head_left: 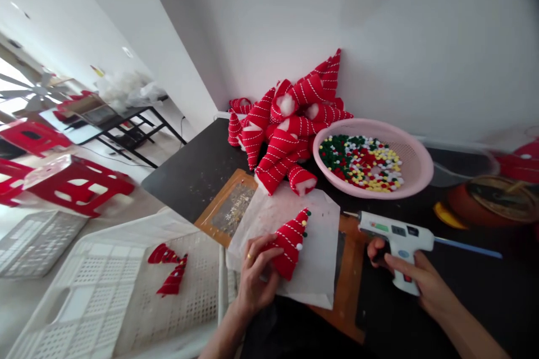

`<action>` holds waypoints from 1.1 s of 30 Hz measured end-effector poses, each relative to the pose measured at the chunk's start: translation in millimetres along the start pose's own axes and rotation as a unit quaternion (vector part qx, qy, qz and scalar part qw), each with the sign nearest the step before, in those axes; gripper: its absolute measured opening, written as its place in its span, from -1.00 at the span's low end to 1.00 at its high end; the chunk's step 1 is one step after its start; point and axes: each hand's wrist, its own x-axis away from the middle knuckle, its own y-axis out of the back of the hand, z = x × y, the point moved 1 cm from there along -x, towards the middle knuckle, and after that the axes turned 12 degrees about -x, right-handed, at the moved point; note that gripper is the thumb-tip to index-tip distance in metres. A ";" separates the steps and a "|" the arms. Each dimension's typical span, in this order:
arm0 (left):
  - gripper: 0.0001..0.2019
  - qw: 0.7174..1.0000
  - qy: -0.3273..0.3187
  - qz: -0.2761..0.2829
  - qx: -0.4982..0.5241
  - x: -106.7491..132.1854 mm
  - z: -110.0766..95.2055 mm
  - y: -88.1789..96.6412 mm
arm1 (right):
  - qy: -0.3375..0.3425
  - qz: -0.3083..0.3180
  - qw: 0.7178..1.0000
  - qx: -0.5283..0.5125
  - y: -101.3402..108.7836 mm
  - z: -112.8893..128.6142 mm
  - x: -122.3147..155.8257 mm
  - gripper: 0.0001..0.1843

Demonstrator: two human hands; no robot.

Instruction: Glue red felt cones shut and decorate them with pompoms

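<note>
While the left hand (256, 276) grasps a red striped fabric cone (289, 245) just above a sheet of white paper (314, 235), the right hand (404, 276) is clenched around the grip of a white hot-glue gun (398, 241), whose nozzle points toward the paper and whose thin blue stick (467, 247) juts out behind. The cone leans tip-up with small green, white and yellow pom-poms along its side and at its tip, so this piece is at least partly decorated. Behind it, a heap of red striped cones (290, 123) rises against the wall, showing white stuffing at their open ends and no pom-poms that can be made out. A pink plastic basket (421, 176) beside the heap holds a large mound of mixed pom-poms (360, 164). Two smaller red cones (172, 277) lie in a white plastic crate (96, 286) beyond the left forearm, too small to tell if they are decorated.

The left hand works close to the edge of the dark tabletop (185, 168), with the crate just below that edge. An orange-framed board (225, 207) lies under the paper's far corner, while more tabletop extends past the glue gun toward a round brown container (492, 205).
</note>
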 end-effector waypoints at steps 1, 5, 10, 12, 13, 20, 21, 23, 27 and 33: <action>-0.63 1.000 -0.001 0.000 0.003 -1.1 0.3 -0.8 | 0.000 -0.001 1.000 0.000 -0.3 0.0 -0.2 -0.67; -0.66 0.999 -0.014 0.036 0.022 -6.3 5.4 -1.7 | 0.014 0.001 1.000 -0.016 -1.5 0.4 -0.5 -0.69; -0.66 0.994 -0.040 0.081 0.062 -7.9 18.0 -2.5 | -0.001 0.030 0.999 -0.036 5.4 -2.8 -3.6 -0.71; -0.67 0.993 -0.046 0.085 0.070 -9.5 22.0 -3.6 | -0.002 0.034 0.998 -0.050 8.0 -3.9 -5.5 -0.70; -0.67 0.992 -0.050 0.087 0.072 -11.0 23.3 -4.1 | -0.002 0.041 0.998 -0.056 8.5 -3.9 -6.3 -0.70; -0.61 0.994 -0.019 0.061 0.084 -20.9 27.6 -5.5 | -0.025 0.050 0.997 -0.060 6.3 2.4 -10.2 -0.67; -0.64 0.995 -0.011 0.059 0.079 -20.7 28.5 -6.0 | -0.025 0.048 0.997 -0.060 6.1 3.0 -10.3 -0.67; -0.71 0.996 -0.011 0.051 0.073 -19.1 30.1 -6.9 | -0.022 0.050 0.997 -0.058 5.7 3.4 -10.1 -0.68; -0.75 0.996 -0.032 0.037 0.075 -16.0 32.5 -7.5 | -0.008 0.057 0.997 -0.045 4.8 2.9 -8.8 -0.68; -0.75 0.994 -0.041 0.061 0.086 -18.2 30.2 -6.3 | 0.012 0.059 0.997 -0.048 6.5 0.4 -7.3 -0.69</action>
